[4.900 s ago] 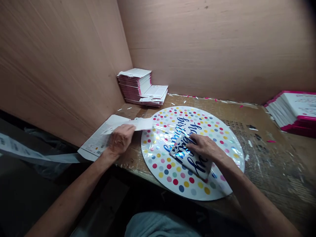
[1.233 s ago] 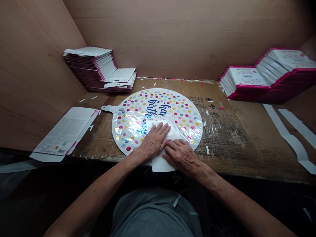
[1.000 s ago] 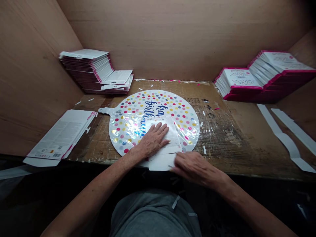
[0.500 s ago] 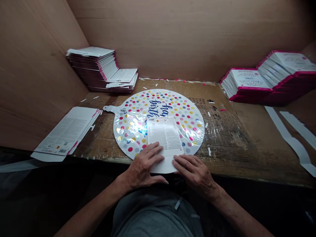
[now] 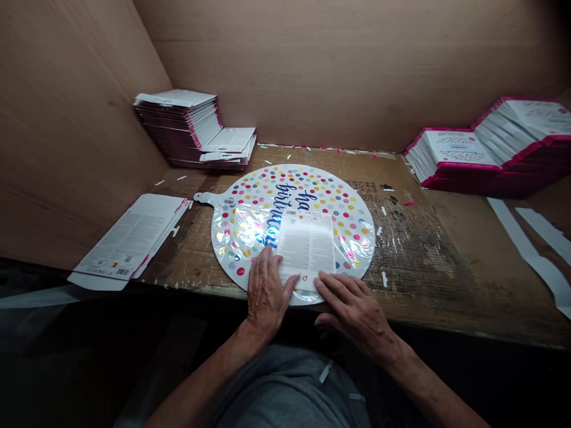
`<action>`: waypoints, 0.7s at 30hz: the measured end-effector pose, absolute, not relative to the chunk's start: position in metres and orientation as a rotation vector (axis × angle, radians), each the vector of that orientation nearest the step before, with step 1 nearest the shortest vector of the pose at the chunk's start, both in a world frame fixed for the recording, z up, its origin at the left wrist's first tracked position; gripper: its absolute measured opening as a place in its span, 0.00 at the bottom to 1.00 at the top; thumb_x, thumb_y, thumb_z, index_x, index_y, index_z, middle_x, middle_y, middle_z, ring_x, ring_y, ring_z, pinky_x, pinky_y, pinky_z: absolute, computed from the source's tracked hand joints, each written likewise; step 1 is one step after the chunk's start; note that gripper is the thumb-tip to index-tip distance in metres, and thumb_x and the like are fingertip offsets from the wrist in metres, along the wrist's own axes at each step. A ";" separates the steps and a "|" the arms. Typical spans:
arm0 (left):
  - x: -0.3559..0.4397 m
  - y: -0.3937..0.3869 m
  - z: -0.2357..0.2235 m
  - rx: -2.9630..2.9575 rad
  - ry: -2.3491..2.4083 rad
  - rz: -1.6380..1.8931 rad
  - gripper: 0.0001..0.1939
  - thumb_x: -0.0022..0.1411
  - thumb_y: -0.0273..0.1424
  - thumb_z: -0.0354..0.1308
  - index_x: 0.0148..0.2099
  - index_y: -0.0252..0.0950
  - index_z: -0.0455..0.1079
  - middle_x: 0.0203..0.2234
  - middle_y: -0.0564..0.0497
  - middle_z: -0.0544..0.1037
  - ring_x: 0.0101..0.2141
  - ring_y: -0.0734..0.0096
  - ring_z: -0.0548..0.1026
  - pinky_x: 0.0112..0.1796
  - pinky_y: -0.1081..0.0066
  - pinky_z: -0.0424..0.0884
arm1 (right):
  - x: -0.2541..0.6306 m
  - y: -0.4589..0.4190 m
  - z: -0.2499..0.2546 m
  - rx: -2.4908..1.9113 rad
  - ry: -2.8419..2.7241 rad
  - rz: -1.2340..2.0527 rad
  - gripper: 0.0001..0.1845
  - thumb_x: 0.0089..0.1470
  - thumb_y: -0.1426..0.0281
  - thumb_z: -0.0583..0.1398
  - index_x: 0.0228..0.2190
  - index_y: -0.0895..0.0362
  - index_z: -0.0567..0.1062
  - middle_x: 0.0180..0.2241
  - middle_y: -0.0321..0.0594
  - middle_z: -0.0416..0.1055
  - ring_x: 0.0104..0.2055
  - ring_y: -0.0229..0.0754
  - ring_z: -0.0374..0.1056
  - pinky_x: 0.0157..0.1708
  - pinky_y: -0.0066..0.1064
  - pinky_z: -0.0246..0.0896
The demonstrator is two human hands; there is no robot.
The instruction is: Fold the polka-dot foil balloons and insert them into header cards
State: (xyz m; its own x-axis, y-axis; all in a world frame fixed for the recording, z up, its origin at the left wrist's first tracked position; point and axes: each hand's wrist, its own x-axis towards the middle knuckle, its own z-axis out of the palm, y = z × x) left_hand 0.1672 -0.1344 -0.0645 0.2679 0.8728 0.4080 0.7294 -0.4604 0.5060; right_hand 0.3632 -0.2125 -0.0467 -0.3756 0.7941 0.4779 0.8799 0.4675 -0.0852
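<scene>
Two bare hands, the left hand and the right hand, lay open at the near end of a white rectangular paper card, their fingers spread and gripping nothing. The card sat on a round polka-dot foil balloon in clear film, mid-way along the near edge of a brown cardboard-topped desk. Its long axis ran from that edge toward the far wall, tilted slightly. The right fingers overlapped its near right corner, putting that hand marginally nearer than the left thumb, which touched its left edge.
</scene>
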 end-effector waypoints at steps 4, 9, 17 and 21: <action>0.161 -0.145 -0.046 2.025 1.435 1.070 0.28 0.58 0.46 0.64 0.53 0.36 0.65 0.52 0.37 0.73 0.56 0.47 0.70 0.57 0.47 0.66 | 0.370 -0.225 -0.043 -1.287 -2.074 -0.286 0.13 0.59 0.74 0.63 0.47 0.58 0.75 0.40 0.44 0.79 0.42 0.43 0.72 0.43 0.35 0.66; 0.164 -0.136 -0.018 1.104 1.147 0.899 0.27 0.56 0.49 0.63 0.47 0.32 0.68 0.40 0.41 0.79 0.38 0.58 0.80 0.39 0.60 0.78 | 0.355 -0.191 -0.033 -1.235 -1.909 -0.368 0.13 0.59 0.75 0.62 0.46 0.56 0.76 0.41 0.43 0.79 0.43 0.43 0.72 0.47 0.37 0.64; 0.172 -0.088 -0.021 0.680 1.037 1.159 0.27 0.44 0.37 0.73 0.46 0.33 0.71 0.38 0.45 0.81 0.33 0.65 0.80 0.37 0.66 0.78 | 0.310 -0.113 -0.012 -1.666 -2.122 -0.063 0.09 0.64 0.65 0.57 0.37 0.56 0.75 0.36 0.43 0.75 0.37 0.44 0.69 0.38 0.33 0.58; 0.164 -0.080 -0.029 0.701 1.084 1.133 0.27 0.47 0.41 0.71 0.46 0.33 0.72 0.36 0.44 0.82 0.34 0.62 0.80 0.37 0.63 0.78 | 0.297 -0.078 0.014 -1.826 -2.420 0.148 0.06 0.62 0.71 0.57 0.35 0.58 0.74 0.35 0.44 0.74 0.35 0.42 0.69 0.29 0.30 0.52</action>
